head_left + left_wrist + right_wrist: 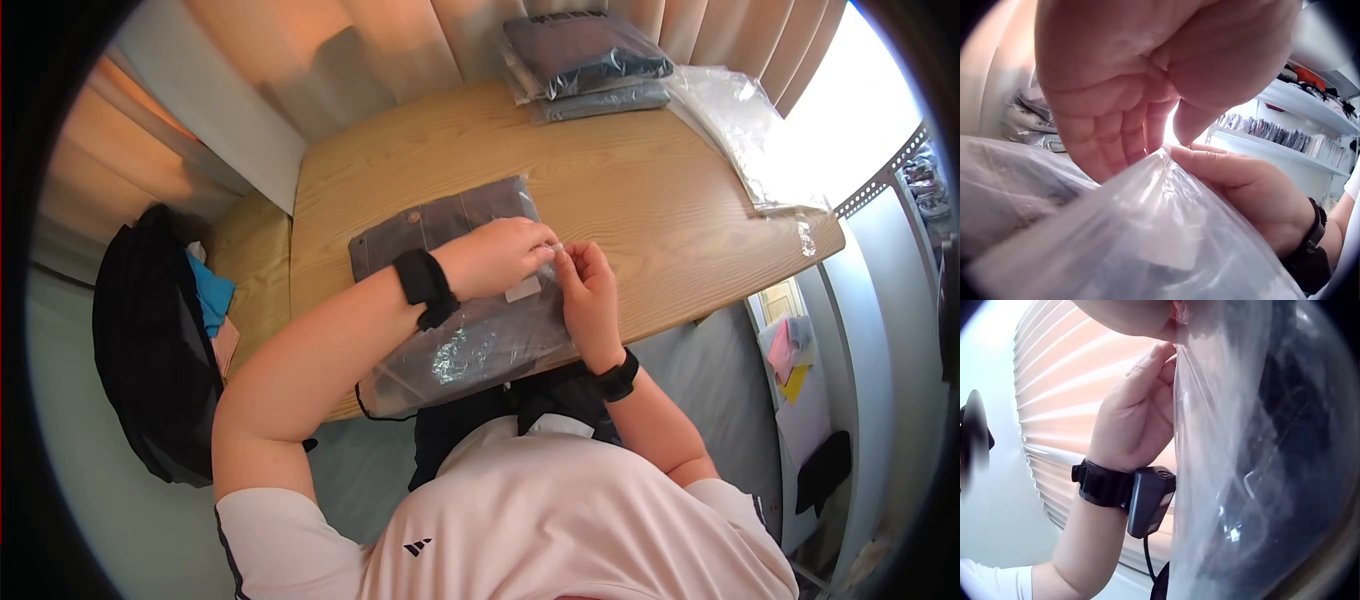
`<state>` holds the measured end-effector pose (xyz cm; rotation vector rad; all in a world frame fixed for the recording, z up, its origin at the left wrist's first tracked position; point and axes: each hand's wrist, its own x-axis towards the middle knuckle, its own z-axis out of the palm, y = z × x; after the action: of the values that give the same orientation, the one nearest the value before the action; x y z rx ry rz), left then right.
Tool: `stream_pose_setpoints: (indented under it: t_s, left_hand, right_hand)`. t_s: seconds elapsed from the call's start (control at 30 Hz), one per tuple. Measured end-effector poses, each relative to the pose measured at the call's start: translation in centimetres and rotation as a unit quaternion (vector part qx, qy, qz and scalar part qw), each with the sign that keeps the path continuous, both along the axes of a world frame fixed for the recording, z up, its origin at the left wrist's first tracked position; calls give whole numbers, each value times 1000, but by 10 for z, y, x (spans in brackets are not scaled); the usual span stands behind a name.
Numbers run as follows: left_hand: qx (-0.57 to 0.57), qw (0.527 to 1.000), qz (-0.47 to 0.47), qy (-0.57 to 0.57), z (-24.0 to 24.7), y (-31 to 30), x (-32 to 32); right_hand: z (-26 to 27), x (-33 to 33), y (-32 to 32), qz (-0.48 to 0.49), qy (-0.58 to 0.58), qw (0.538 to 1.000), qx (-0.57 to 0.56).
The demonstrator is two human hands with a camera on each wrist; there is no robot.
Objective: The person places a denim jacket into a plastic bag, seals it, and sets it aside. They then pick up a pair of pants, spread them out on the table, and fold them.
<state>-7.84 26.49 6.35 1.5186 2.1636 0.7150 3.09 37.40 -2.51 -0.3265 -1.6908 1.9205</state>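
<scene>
A clear plastic bag (480,345) holding a folded grey garment (440,215) with a button lies near the table's front edge. My left hand (500,258) reaches across the bag and pinches its right edge. Right beside it, my right hand (590,300) grips the same edge between thumb and fingers. In the left wrist view the plastic (1166,187) rises to a gathered peak where the fingertips of both hands meet. A small white label (522,290) shows close under the hands. The right wrist view shows the plastic (1210,425) pulled up in creases.
Bagged folded clothes (590,60) are stacked at the table's back, with loose clear bags (740,130) to their right. A black bag (155,340) stands left, beside blue cloth (210,295). Shelves with packed goods (1279,134) line the right side.
</scene>
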Motion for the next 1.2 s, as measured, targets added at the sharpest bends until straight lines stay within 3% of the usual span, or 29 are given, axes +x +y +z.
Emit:
stream_pose_setpoints:
  t_s: [0.27, 0.43, 0.53, 0.77, 0.83, 1.13, 1.2]
  left_hand:
    - [-12, 998, 22, -61, -10, 20, -10]
    - [-57, 995, -25, -73, -9, 28, -15]
    - [-14, 994, 1, -113, -13, 29, -14]
    - [-64, 994, -11, -86, -3, 28, -11]
    - [-66, 997, -50, 2, -4, 28, -14]
    - [-114, 991, -49, 41, 9, 21, -12]
    - [-83, 996, -32, 22, 10, 16, -12]
  right_hand:
    - [-3, -5, -2, -12, 12, 999, -35]
    - [-8, -6, -5, -15, 48, 996, -75]
    - [-3, -6, -3, -6, 44, 994, -105]
    - [-6, -5, -1, 3, 45, 993, -109]
    - [-6, -7, -3, -7, 52, 993, -103]
    - [-9, -8, -7, -17, 64, 994, -90]
    - [-7, -10, -8, -14, 69, 994, -89]
